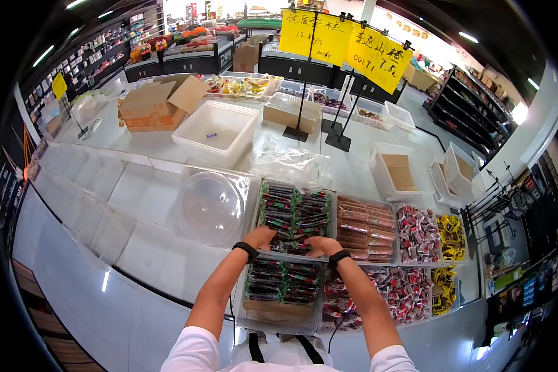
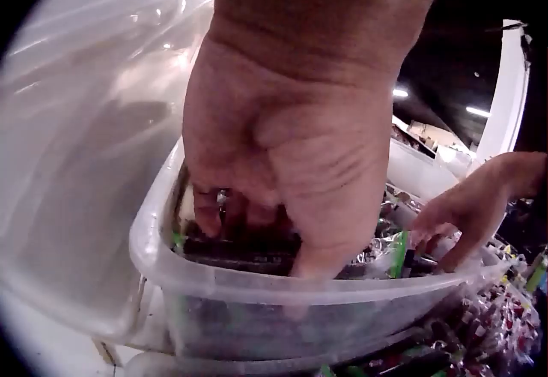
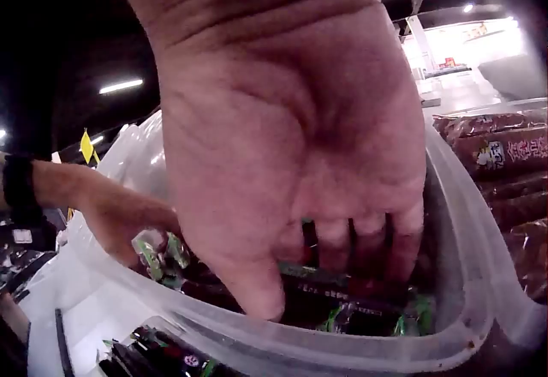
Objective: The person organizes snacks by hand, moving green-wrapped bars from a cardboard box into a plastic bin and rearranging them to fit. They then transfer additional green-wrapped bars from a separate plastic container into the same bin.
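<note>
A clear plastic bin (image 1: 332, 214) holds rows of dark wrapped snack sticks (image 1: 294, 214) with green ends. My left hand (image 1: 260, 237) reaches over the bin's front left corner. In the left wrist view its thumb is down by the near rim (image 2: 257, 288), and its curled fingers hold a dark wrapped stick (image 2: 244, 255). At the front right corner, my right hand (image 1: 319, 246) dips into the same bin. Its thumb and bent fingers lie either side of a dark stick (image 3: 300, 296) in the right wrist view, gripping it. Some fingertips are hidden among the packets.
A second bin of dark sticks (image 1: 273, 282) stands in front. Brown packaged sticks (image 1: 366, 229), red-and-white sweets (image 1: 418, 232) and yellow packets (image 1: 451, 239) fill bins to the right. A round clear lid (image 1: 211, 208) lies left. Yellow signs (image 1: 378, 59) rise behind.
</note>
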Motion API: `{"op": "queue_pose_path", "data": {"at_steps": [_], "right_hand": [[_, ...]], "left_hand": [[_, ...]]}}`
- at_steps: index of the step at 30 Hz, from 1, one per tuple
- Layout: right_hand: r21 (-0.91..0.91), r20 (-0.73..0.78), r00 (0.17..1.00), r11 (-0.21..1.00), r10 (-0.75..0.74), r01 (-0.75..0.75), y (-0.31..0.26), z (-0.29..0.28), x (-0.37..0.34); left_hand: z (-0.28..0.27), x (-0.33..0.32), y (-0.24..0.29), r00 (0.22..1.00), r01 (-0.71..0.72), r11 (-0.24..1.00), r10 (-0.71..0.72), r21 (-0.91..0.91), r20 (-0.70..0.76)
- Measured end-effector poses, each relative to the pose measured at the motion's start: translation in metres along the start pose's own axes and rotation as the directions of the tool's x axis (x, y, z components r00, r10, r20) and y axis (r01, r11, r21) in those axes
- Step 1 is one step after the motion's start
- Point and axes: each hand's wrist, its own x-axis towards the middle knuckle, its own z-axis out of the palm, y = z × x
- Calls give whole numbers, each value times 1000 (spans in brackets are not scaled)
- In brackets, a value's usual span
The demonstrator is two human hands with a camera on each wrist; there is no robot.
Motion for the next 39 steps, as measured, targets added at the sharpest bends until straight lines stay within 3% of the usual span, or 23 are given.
{"op": "queue_pose_path", "data": {"at_steps": [4,8,10,13,15,16,19,20,22,23,26,29,33,35,37,38,39], "right_hand": [[-2,-9,1000,1000,-26,26,2,7,9],[2,-76,995,998,-59,59,-9,10,0],[10,-110,993,999,-34,35,-11,11,-8],[-50,-246,956,987,-161,153,13,18,1],[25,-508,821,948,-260,316,35,20,10],[-15,-596,756,945,-270,325,45,17,17],[-153,-740,649,984,-175,91,39,-28,-2],[-151,-738,652,984,-174,91,42,-35,2],[-240,-869,465,966,-172,-92,45,-41,9],[-235,-871,462,968,-170,-88,50,-36,22],[-260,-824,557,944,-106,-205,57,-7,52],[-344,-852,496,893,-167,-290,56,11,52],[-310,-851,471,946,-232,-96,45,12,30],[-301,-843,486,951,-231,-69,45,15,32],[-193,-916,358,981,-179,-4,48,24,38],[-147,-888,445,988,-116,-37,43,24,20],[-146,-888,447,988,-110,-46,38,28,8]], "left_hand": [[-7,-1,3,996,-82,993,84,79,-15],[-14,-8,5,996,-87,995,87,38,-6],[-23,-10,9,990,-103,994,104,21,-94],[-24,-6,10,995,-85,992,90,98,-43],[-17,-8,15,995,-65,989,75,130,-72],[-16,-7,16,992,-43,986,61,162,-107],[-17,-4,20,998,13,974,0,226,-55],[-17,-3,22,999,12,975,-1,224,-52],[-18,-4,26,991,12,965,24,262,-133],[-20,-3,28,992,12,963,23,268,-128],[-28,0,31,991,71,967,-40,244,-128],[-31,-4,34,980,60,981,-22,187,-197],[-45,7,47,943,41,983,21,177,-332],[-49,24,53,877,-10,997,43,71,-479],[-61,45,67,878,-14,998,40,58,-478],[-61,57,72,858,-21,997,56,74,-510],[-62,68,78,836,-27,996,71,88,-544]]}}
